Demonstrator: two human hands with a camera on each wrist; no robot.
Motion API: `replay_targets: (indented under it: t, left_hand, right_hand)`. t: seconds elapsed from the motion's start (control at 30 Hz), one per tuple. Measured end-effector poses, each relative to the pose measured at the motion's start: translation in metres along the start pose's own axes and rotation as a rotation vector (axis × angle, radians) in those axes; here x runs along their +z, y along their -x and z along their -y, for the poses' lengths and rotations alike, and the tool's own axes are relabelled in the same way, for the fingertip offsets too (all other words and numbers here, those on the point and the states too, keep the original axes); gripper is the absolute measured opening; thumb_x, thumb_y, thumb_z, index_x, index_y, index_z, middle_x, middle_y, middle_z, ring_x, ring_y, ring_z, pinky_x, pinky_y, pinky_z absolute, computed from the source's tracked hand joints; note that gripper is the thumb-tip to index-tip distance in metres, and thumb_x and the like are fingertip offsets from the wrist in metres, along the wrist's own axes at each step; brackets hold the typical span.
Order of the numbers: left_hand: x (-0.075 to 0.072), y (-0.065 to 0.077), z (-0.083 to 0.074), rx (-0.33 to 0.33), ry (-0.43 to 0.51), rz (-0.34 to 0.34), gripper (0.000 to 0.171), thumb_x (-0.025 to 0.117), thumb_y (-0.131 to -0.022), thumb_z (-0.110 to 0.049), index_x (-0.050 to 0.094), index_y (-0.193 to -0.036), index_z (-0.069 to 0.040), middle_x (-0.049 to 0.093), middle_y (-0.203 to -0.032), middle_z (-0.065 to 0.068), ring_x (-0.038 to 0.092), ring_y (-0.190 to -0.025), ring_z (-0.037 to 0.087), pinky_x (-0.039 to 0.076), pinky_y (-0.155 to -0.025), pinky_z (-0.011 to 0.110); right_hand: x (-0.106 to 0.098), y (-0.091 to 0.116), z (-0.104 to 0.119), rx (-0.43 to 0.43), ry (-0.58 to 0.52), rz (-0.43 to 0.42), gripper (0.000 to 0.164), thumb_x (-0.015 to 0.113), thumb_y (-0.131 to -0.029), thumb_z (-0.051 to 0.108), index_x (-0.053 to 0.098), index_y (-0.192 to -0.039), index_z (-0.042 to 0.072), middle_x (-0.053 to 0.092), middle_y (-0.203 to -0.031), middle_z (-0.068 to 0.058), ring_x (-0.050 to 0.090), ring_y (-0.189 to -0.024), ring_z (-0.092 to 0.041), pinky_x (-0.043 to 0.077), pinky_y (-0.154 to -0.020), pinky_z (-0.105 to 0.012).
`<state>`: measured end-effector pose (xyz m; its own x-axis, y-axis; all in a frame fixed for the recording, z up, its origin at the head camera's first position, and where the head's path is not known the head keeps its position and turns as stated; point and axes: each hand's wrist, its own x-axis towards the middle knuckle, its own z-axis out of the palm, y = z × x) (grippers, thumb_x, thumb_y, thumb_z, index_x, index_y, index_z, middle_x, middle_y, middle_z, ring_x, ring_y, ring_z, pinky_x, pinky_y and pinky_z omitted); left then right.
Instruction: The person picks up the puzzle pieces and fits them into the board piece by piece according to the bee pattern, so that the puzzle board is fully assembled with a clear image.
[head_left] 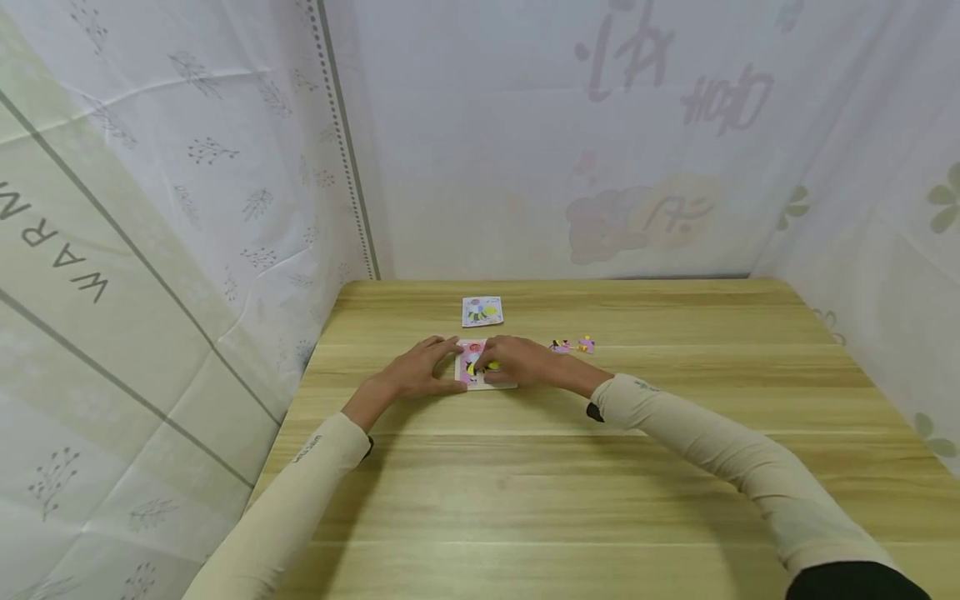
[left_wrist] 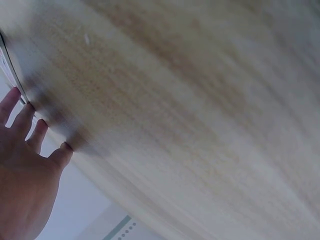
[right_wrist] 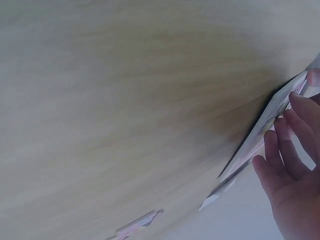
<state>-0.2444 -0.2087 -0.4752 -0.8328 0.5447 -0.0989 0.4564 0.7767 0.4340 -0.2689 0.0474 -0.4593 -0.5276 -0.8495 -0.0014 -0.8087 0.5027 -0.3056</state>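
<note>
A square pink puzzle board with a yellow-and-black bee picture lies flat on the table. My left hand steadies its left side, thumb at the near corner and fingers at the far one. In the left wrist view the fingers are spread, tips right at the board's edge. From the right, my right hand reaches over the board and covers part of the picture. Its fingers bend gently, with fingertips pressing on the picture surface; yellow shows between thumb and index finger.
Behind the board lies a pale card with a similar bee picture. Two loose puzzle pieces, one pink and black and one pink and orange, lie beyond my right wrist. Printed cloth hangs around the wooden table.
</note>
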Motion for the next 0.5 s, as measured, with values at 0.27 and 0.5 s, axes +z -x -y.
replay_targets:
  t: [0.27, 0.5]
  left_hand:
    - [0.001, -0.002, 0.001, -0.003, -0.012, 0.001, 0.083, 0.071, -0.094, -0.059, 0.044, -0.159, -0.016, 0.033, -0.166, 0.014, 0.031, -0.152, 0.036, 0.035, -0.117, 0.060]
    - [0.001, -0.003, 0.001, -0.006, -0.010, 0.004, 0.083, 0.070, -0.094, -0.059, 0.043, -0.159, -0.016, 0.032, -0.167, 0.015, 0.029, -0.153, 0.037, 0.033, -0.118, 0.060]
  right_hand:
    - [-0.004, 0.008, -0.010, 0.048, -0.002, 0.026, 0.026, 0.072, -0.100, 0.017, 0.076, -0.124, 0.007, 0.070, -0.121, -0.010, 0.066, -0.109, -0.022, 0.055, -0.095, -0.039]
    - [-0.008, 0.016, -0.018, 0.052, 0.013, 0.023, 0.025, 0.073, -0.099, 0.017, 0.077, -0.121, 0.006, 0.071, -0.119, -0.011, 0.067, -0.110, -0.023, 0.055, -0.096, -0.040]
